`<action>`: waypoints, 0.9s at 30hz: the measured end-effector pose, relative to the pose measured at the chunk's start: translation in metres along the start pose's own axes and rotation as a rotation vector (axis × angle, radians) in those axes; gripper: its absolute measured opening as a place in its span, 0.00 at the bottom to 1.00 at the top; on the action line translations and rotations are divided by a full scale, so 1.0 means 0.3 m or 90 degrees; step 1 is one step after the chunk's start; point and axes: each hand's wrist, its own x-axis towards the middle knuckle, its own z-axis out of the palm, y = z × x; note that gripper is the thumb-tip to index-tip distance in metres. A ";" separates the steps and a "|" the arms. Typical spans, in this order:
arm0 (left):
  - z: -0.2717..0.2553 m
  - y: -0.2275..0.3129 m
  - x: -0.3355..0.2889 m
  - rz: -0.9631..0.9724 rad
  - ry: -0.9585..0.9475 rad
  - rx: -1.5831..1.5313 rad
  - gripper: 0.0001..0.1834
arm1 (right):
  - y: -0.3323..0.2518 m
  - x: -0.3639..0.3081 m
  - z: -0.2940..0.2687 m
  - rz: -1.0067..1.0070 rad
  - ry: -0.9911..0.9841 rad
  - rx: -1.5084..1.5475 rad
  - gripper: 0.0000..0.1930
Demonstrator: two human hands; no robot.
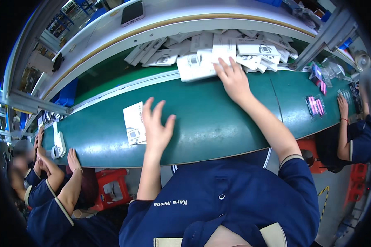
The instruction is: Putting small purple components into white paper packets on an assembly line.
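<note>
My left hand (pixel 156 129) hovers at the right side of a flat white box (pixel 132 122) on the green worktable. Its fingers and thumb are spread, with nothing between them. At the far edge my right hand (pixel 234 82) is stretched out, fingers apart. Its fingertips lie over the right end of another white box (pixel 193 69), which sticks out from the heap toward me. Behind and to the right of it, several white boxes (pixel 257 49) lie jumbled on one another.
The green worktable (pixel 185 136) runs across in front of me. Above its back, a shelf (pixel 169 22) carries a phone (pixel 132 13). Pink items in clear packs (pixel 315 106) lie to the right. A co-worker's hands work at each end, with red stools (pixel 112 190) below.
</note>
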 end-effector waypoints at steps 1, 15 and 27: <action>0.033 0.056 0.031 0.057 -0.040 0.007 0.35 | 0.000 -0.051 -0.041 -0.014 -0.047 0.020 0.22; 0.195 0.211 0.267 0.123 -0.224 0.236 0.48 | 0.560 -0.664 -0.476 0.563 -0.047 -0.270 0.37; 0.062 0.187 -0.021 -0.328 -0.825 -0.583 0.29 | 0.510 -0.743 -0.559 0.620 -0.387 -0.257 0.38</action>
